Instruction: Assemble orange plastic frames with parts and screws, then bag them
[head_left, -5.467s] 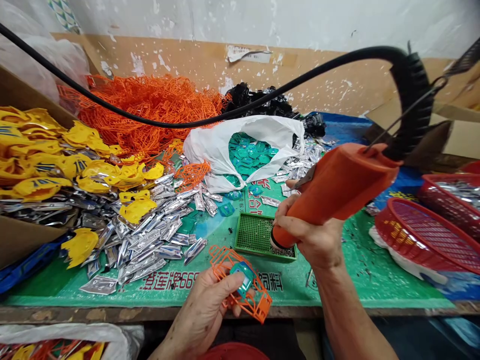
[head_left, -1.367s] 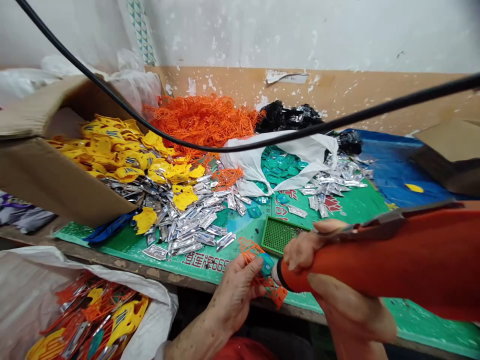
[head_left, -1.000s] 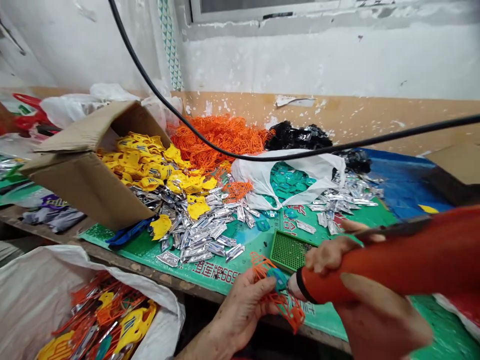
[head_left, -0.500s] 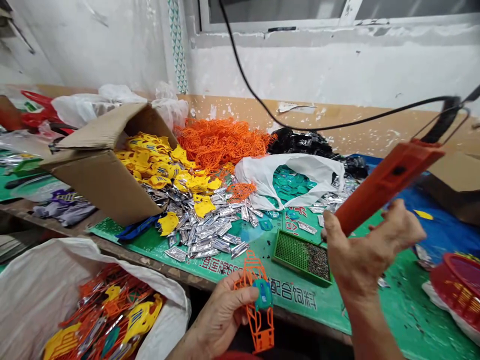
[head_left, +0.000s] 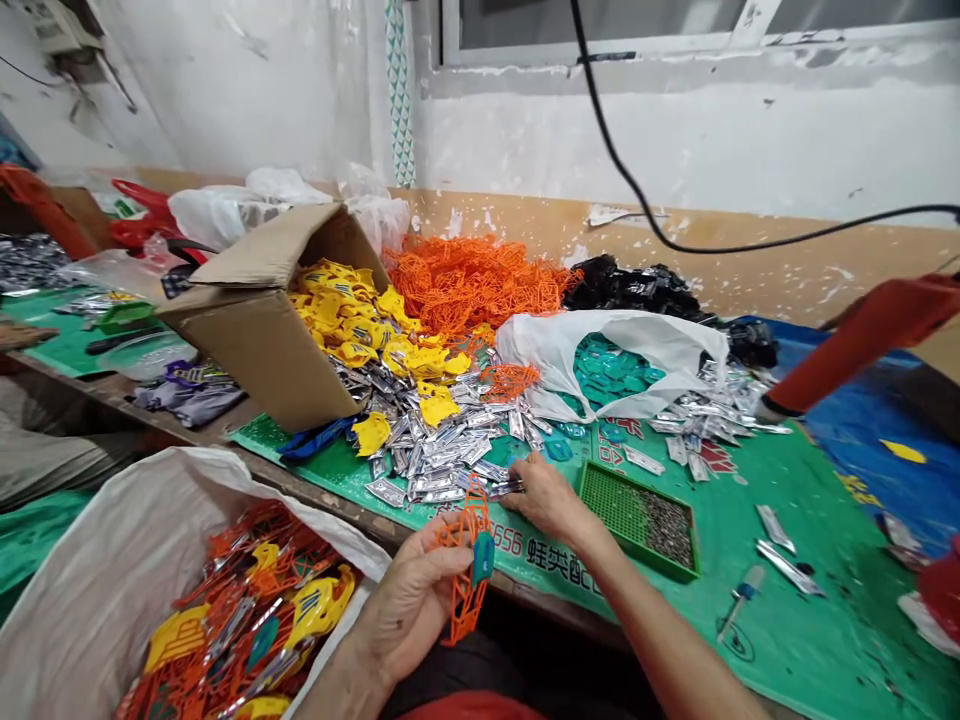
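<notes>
My left hand [head_left: 412, 600] grips an orange lattice-like plastic frame [head_left: 466, 600], held upright over the table's front edge. A teal plastic piece [head_left: 483, 556] is fitted on this frame. At the near edge of the pile of shiny silver pieces [head_left: 427, 465], my right hand [head_left: 551, 497] has its fingers pinched at one of the flat pieces; the fingertips are partly hidden. Just right of that hand lies a green tray [head_left: 611, 503] with small dark screws [head_left: 667, 528] in its right part. A red-handled power screwdriver [head_left: 862, 340] hangs tilted at the right.
A tipped cardboard box [head_left: 262, 345] spills yellow parts [head_left: 352, 315]. Behind are heaped orange frames [head_left: 480, 285] and a white bag [head_left: 525, 345] of teal pieces [head_left: 615, 370]. A white sack [head_left: 97, 590] with assembled parts stands at lower left. A black cable [head_left: 622, 170] droops overhead.
My right hand has let go of the red screwdriver and come left and down to the silver pile. The screwdriver has swung right. My left hand has turned the orange frame slightly.
</notes>
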